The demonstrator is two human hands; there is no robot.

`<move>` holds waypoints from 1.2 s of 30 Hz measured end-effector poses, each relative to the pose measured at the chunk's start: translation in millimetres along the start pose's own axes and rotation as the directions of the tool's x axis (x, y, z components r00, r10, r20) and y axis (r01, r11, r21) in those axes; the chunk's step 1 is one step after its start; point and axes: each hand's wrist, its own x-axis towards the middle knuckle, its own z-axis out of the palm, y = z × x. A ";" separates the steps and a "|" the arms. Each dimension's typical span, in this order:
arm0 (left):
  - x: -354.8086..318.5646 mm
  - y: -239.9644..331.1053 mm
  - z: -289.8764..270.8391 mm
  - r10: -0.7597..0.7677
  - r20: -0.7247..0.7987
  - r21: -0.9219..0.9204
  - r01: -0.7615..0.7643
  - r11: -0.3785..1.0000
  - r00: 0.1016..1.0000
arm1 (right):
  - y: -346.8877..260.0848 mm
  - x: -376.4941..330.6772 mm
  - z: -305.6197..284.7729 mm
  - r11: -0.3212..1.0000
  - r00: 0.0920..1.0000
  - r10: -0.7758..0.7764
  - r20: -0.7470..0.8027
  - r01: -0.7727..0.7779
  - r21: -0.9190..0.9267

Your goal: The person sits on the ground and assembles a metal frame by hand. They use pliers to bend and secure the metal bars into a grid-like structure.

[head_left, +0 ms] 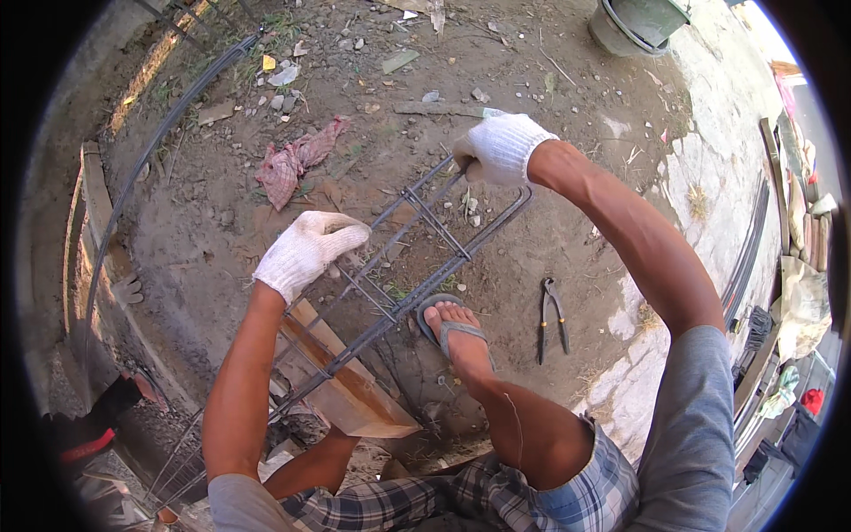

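Note:
A cage of long steel rebars (pixel 417 257) tied with square stirrups lies slanted over the dirt ground. My left hand (pixel 306 250), in a white knit glove, rests on the near left bars, fingers closed around one. My right hand (pixel 502 147), gloved the same way, grips the far end of an upper bar. My right foot in a grey sandal (pixel 452 330) presses on the lower bar. A wooden plank (pixel 350 390) lies under the cage near my knees.
Black pincers (pixel 553 317) lie on the ground right of my foot. A red rag (pixel 297 161) lies at upper left. Long curved rebars (pixel 168 133) run along the left, more bars (pixel 749 257) at right. A grey bucket (pixel 634 25) stands at the top.

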 end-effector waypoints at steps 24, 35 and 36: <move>-29.2 60.1 58.4 0.388 0.264 0.339 -0.461 0.820 0.883 | -86.4 -129.7 43.3 0.929 0.926 0.126 -0.355 0.016 0.369; -41.7 32.5 83.1 -0.032 0.475 -0.528 0.314 0.789 0.880 | -107.9 -143.0 71.4 0.981 0.875 0.100 -0.475 -0.007 0.193; -43.3 35.0 84.5 -0.053 0.471 -0.520 0.325 0.790 0.881 | -108.8 -144.0 76.0 0.985 0.873 0.099 -0.477 -0.016 0.174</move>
